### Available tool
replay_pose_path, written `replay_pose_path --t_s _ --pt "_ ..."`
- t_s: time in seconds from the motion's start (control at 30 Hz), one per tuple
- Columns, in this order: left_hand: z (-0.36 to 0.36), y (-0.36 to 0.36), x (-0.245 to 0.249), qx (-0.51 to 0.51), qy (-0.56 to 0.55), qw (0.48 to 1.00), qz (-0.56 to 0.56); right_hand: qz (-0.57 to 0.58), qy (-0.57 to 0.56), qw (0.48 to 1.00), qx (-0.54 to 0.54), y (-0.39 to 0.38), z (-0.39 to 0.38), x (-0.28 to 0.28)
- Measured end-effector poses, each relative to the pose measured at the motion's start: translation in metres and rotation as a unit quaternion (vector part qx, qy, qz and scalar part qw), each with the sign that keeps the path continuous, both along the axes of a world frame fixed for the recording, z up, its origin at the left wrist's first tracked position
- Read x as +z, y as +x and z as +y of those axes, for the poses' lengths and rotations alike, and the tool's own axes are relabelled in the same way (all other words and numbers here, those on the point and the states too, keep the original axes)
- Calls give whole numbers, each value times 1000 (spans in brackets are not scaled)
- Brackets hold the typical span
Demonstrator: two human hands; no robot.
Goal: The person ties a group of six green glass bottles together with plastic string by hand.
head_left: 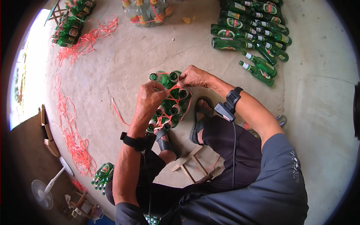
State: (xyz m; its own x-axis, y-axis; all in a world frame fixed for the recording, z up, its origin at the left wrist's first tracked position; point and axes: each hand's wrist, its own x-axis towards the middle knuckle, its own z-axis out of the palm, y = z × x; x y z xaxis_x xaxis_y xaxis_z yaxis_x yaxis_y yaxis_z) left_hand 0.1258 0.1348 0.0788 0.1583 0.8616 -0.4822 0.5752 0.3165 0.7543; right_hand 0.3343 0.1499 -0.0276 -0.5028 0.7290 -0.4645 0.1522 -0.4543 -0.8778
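Note:
A bundle of green glass bottles [163, 79] stands upright on the floor between my feet, with red plastic string [173, 89] laced around and between the necks. My left hand [150, 96] is closed at the bundle's left side, pinching the string over the bottle tops. At the upper right of the bundle, my right hand [193, 76] also pinches the string. A short stretch of it runs taut between both hands. The fingertips partly cover some bottle necks. One loose string end [119, 112] trails onto the floor at the left.
Many green bottles [232, 43] lie at the upper right. Tied bundles stand at the upper left [69, 30] and top [144, 13]. Tangled red string [77, 146] spreads along the left floor. A wooden stool [193, 165] is beneath me; a white fan [43, 193] stands lower left.

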Motion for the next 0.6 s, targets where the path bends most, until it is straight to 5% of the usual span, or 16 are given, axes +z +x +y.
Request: replay_pose_path --t_s 0.43,0.6 --pt "-17 -8 -22 86 63 992 64 -23 45 998 31 -2 0 -1" --pt "-19 -7 -37 23 194 950 244 -20 60 997 36 -5 -1 0"
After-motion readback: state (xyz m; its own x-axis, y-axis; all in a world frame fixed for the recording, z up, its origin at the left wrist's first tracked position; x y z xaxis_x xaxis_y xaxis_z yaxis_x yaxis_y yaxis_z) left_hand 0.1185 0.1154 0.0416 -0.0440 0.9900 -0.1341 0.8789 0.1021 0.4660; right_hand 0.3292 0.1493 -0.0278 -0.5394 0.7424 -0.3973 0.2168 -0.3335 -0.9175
